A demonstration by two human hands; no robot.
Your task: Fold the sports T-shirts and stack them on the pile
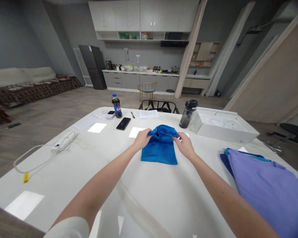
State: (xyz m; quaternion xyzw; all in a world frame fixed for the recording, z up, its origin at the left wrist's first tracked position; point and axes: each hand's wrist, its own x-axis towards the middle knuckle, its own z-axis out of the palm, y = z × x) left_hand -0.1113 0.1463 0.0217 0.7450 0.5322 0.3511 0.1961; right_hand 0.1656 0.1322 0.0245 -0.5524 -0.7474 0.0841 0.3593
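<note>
A blue piece of folded cloth (159, 150) lies on the white table in front of me, its near part flat and its far edge bunched and lifted. My left hand (142, 138) pinches the bunched edge at its left corner. At the right corner, my right hand (185, 144) grips the same edge between thumb and fingers. The cloth's exact kind cannot be made out. To the right lies a pile of cloths, a purple one (265, 185) on top and darker blue and teal ones under it.
The white table (109, 198) also holds a cola bottle (117, 107), a phone (123, 123), a pen (132, 114), papers (149, 114), a dark tumbler (188, 114), an open white box (223, 134) and a power strip (64, 140) with a looping cable. A black chair (161, 107) stands behind the far edge.
</note>
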